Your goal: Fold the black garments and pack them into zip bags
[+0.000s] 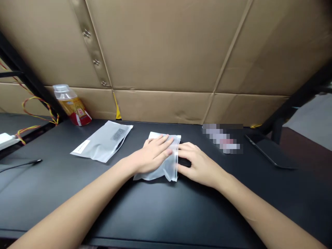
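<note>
A frosted translucent zip bag [168, 167] lies on the black table in front of me. My left hand [155, 154] rests flat on top of it, fingers stretched and slightly spread. At the bag's right edge, where the zip strip runs, is my right hand [198, 164]. Its fingertips reach past that edge and are partly hidden by the bag. The thumb stands apart from the fingers, with a dark gap between them. Whether anything is inside the bag under my hands, I cannot tell.
Another frosted zip bag [101, 143] with a white label lies to the left. Behind it a yellow-and-red bottle [74, 107] leans near the cardboard wall [160, 62]. A dark phone-like slab [269, 152] and a pixelated item [221, 138] lie right. A black cable [26, 165] crosses the left side.
</note>
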A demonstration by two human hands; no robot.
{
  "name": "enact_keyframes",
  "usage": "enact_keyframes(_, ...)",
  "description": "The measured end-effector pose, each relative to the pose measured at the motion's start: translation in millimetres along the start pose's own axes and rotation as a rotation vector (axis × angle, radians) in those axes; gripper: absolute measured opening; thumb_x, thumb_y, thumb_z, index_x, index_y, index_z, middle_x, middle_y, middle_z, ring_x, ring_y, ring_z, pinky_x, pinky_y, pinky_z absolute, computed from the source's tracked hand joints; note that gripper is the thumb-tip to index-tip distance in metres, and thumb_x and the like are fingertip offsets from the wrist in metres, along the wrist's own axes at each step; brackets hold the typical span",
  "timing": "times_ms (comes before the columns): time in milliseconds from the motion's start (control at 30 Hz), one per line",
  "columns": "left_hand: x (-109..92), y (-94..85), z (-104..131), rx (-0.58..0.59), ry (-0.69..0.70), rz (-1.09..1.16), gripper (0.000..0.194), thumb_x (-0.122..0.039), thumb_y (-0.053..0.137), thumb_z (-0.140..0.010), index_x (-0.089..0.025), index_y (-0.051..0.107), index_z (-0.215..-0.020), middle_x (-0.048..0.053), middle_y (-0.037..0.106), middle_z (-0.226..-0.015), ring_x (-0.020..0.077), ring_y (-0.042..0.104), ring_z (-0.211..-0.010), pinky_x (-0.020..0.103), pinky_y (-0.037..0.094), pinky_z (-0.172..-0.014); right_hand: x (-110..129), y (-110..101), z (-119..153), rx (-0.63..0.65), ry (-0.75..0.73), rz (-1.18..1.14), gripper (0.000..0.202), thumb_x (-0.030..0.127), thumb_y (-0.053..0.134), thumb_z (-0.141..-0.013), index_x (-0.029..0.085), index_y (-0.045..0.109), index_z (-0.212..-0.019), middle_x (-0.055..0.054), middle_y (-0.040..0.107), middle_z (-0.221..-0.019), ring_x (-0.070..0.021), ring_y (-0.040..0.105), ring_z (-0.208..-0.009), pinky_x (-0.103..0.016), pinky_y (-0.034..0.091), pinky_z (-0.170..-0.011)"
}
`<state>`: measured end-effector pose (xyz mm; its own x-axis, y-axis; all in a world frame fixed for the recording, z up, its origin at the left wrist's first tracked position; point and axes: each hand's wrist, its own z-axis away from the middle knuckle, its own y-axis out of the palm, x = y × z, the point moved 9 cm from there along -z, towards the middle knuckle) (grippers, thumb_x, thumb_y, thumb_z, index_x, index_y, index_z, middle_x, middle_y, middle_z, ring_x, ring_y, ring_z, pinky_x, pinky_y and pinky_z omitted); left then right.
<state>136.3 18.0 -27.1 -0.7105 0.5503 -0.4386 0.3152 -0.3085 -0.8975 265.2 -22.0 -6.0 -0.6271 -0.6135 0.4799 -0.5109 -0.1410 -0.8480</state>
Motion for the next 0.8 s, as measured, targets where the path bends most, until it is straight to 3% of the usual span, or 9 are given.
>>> enact_keyframes(100, 1.3, 4.8, -1.0, 0.009, -0.042, 0.057, 0.074, -0.069, 0.01, -0.109, -0.032, 0.021, -0.171, 0.0, 0.015, -0.18, 0.0263, 0.008, -0.168, 0.06, 0.007, -0.135, 4.4, 1.3, -1.9, -0.133, 0.11, 0.053, 0.022, 0.034, 0.065, -0.102, 0.031, 0.077, -0.12, -0.005, 0.073, -0.133, -0.0306, 0.064, -0.121, -0.055, 0.051, -0.106)
enact_keyframes(167, 0.9, 3.0, -1.2, -0.001, -0.041, 0.079, 0.075, -0.072, 0.013, -0.107, -0.033, 0.024, -0.171, -0.001, 0.017, -0.179, 0.0269, 0.009, -0.168, 0.059, 0.007, -0.135, 5.2, -0.8, -1.7, -0.154, 0.099, 0.021, 0.024, 0.031, 0.064, -0.102, 0.031, 0.077, -0.123, -0.006, 0.072, -0.137, -0.0303, 0.065, -0.123, -0.055, 0.051, -0.108)
enact_keyframes(367, 6.9, -6.0, 2.5, 0.024, -0.031, 0.148, 0.075, -0.075, 0.025, -0.106, -0.036, 0.026, -0.17, -0.002, 0.019, -0.179, 0.027, 0.016, -0.167, 0.054, 0.012, -0.137, -6.5, -10.5, 7.3, 0.115, -0.102, -0.335, 0.056, 0.028, 0.073, -0.095, 0.033, 0.062, -0.15, -0.004, 0.058, -0.16, -0.028, 0.049, -0.152, -0.049, 0.037, -0.128)
enact_keyframes(467, 3.7, -6.6, 3.8, 0.045, 0.051, 0.12, 0.07, -0.07, 0.029, -0.108, -0.036, 0.028, -0.169, -0.001, 0.02, -0.179, 0.0264, 0.018, -0.167, 0.051, 0.017, -0.136, 2.3, -7.2, 12.2, 0.191, -0.139, -0.297, 0.06, 0.027, 0.077, -0.092, 0.035, 0.063, -0.15, -0.003, 0.054, -0.163, -0.0283, 0.043, -0.156, -0.048, 0.034, -0.13)
enact_keyframes(567, -7.5, -26.4, 3.6, -0.166, 0.175, -0.078, 0.064, -0.064, 0.044, -0.107, -0.033, 0.045, -0.163, 0.01, 0.037, -0.172, 0.0339, 0.032, -0.16, 0.058, 0.029, -0.13, 14.1, -2.7, 10.5, 0.115, -0.11, -0.154, 0.04, 0.037, 0.074, -0.098, 0.034, 0.071, -0.138, -0.004, 0.062, -0.155, -0.0309, 0.047, -0.151, -0.052, 0.041, -0.125)
enact_keyframes(633, -16.2, -44.8, 6.4, -0.355, 0.22, -0.19, 0.055, -0.056, 0.05, -0.106, -0.028, 0.057, -0.154, 0.015, 0.059, -0.149, 0.0335, 0.056, -0.139, 0.055, 0.045, -0.118, 15.4, -3.0, 7.9, 0.018, -0.066, -0.089, 0.039, 0.043, 0.071, -0.101, 0.033, 0.071, -0.138, -0.006, 0.064, -0.152, -0.0327, 0.051, -0.147, -0.056, 0.043, -0.123)
enact_keyframes(667, -19.8, -50.1, 7.2, -0.395, 0.233, -0.208, 0.049, -0.051, 0.05, -0.107, -0.026, 0.063, -0.148, 0.014, 0.066, -0.135, 0.0303, 0.065, -0.124, 0.051, 0.052, -0.11, 13.6, -4.1, 6.9, -0.027, -0.044, -0.083, 0.043, 0.045, 0.07, -0.101, 0.031, 0.068, -0.142, -0.008, 0.064, -0.152, -0.0334, 0.051, -0.147, -0.057, 0.042, -0.123)
enact_keyframes(733, -23.6, -51.6, 5.8, -0.357, 0.233, -0.187, 0.042, -0.046, 0.047, -0.109, -0.027, 0.07, -0.138, 0.01, 0.072, -0.12, 0.0247, 0.071, -0.106, 0.042, 0.058, -0.097, 5.0, -6.4, 5.6, -0.077, 0.0, -0.145, 0.058, 0.05, 0.072, -0.099, 0.028, 0.06, -0.151, -0.011, 0.059, -0.157, -0.0331, 0.049, -0.149, -0.057, 0.042, -0.124)
enact_keyframes(800, -23.8, -47.0, 4.1, -0.27, 0.201, -0.167, 0.043, -0.052, 0.051, -0.107, -0.027, 0.071, -0.136, 0.008, 0.074, -0.127, 0.0258, 0.072, -0.111, 0.042, 0.057, -0.102, -4.7, -9.6, 5.2, -0.075, 0.016, -0.305, 0.066, 0.051, 0.076, -0.095, 0.028, 0.056, -0.153, -0.011, 0.054, -0.161, -0.0303, 0.05, -0.149, -0.051, 0.049, -0.119)
